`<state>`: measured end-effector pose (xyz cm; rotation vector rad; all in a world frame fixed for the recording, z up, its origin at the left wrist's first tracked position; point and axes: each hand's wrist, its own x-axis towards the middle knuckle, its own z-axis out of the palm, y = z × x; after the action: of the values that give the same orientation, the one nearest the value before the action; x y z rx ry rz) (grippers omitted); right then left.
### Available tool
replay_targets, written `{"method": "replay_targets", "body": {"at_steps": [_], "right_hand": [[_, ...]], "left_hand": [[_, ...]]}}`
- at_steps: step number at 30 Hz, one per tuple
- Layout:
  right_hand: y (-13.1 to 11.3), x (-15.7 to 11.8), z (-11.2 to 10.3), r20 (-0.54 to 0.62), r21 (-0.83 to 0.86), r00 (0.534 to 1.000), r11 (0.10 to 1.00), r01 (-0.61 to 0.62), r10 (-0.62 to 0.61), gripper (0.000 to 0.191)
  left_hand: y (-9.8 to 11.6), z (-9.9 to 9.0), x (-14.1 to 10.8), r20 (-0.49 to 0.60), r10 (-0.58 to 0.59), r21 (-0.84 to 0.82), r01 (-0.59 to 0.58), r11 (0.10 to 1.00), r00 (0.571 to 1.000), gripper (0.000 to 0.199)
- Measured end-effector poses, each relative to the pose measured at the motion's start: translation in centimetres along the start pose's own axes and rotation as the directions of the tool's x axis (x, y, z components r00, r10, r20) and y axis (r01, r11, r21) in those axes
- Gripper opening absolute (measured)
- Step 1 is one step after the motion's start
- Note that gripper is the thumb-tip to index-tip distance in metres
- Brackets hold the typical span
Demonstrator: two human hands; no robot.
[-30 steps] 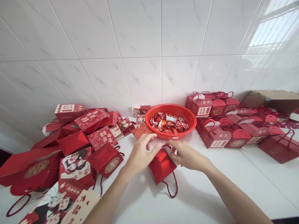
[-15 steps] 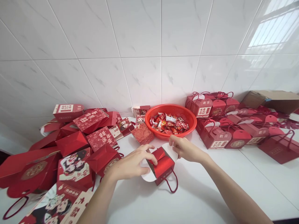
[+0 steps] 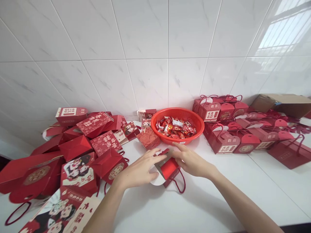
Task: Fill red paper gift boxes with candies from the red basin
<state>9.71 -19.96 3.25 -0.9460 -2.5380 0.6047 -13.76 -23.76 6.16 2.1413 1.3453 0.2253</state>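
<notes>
A small red gift box [image 3: 170, 168] with a twisted cord handle [image 3: 181, 187] stands on the white table in front of me, its top partly open. My left hand [image 3: 143, 166] grips its left side, thumb at the rounded white inner side of a flap [image 3: 158, 178] and fingers reaching over the opening. On the far right side, my right hand [image 3: 193, 160] bends over the box with its fingers on the other end flap, which it mostly hides. The inside shows shiny red; whether anything lies in it I cannot tell.
Behind the box sits a red plastic basket [image 3: 178, 140] of wrapped candies [image 3: 176, 127]. A loose heap of red boxes [image 3: 75, 147] fills the left. Several handled boxes [image 3: 225, 142] stand in rows at right, near an open cardboard carton [image 3: 286, 103]. A tiled wall [image 3: 145, 81] closes the back.
My right hand has moved from pinching the white flap at its outer edge to folding it inward over the box. My left hand has shifted slightly right along the box.
</notes>
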Motion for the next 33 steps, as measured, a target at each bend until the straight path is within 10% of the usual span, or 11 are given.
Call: {"method": "replay_targets", "body": {"at_steps": [5, 17, 24, 29, 33], "right_hand": [[-0.1, -0.3, 0.1, 0.137, 0.068, 0.99, 0.997, -0.036, 0.026, 0.016], [2.7, -1.8, -0.8, 0.053, 0.621, 0.988, 0.77, -0.145, 0.143, 0.042], [5.4, -4.0, 1.1, 0.224, 0.638, 0.947, 0.7, -0.321, 0.231, 0.098], [6.8, -4.0, 2.1, 0.143, 0.592, 0.966, 0.764, -0.256, 0.213, 0.097], [6.8, -3.2, -2.3, 0.166, 0.403, 0.972, 0.888, -0.222, 0.167, 0.067]], "left_hand": [[-0.8, -0.1, 0.6, -0.035, -0.035, -0.117, 0.031, 0.993, 0.999, 0.093], [-3.2, 0.7, 2.0, 0.04, -0.135, -0.277, 0.141, 0.951, 0.99, 0.108], [-4.3, 1.6, 3.2, 0.096, -0.007, -0.407, 0.046, 0.912, 0.995, 0.108], [-4.3, 2.2, 4.6, 0.088, 0.156, -0.565, -0.08, 0.821, 0.984, 0.097], [-3.9, 0.9, 4.4, 0.068, 0.124, -0.431, -0.083, 0.898, 0.99, 0.096]]}}
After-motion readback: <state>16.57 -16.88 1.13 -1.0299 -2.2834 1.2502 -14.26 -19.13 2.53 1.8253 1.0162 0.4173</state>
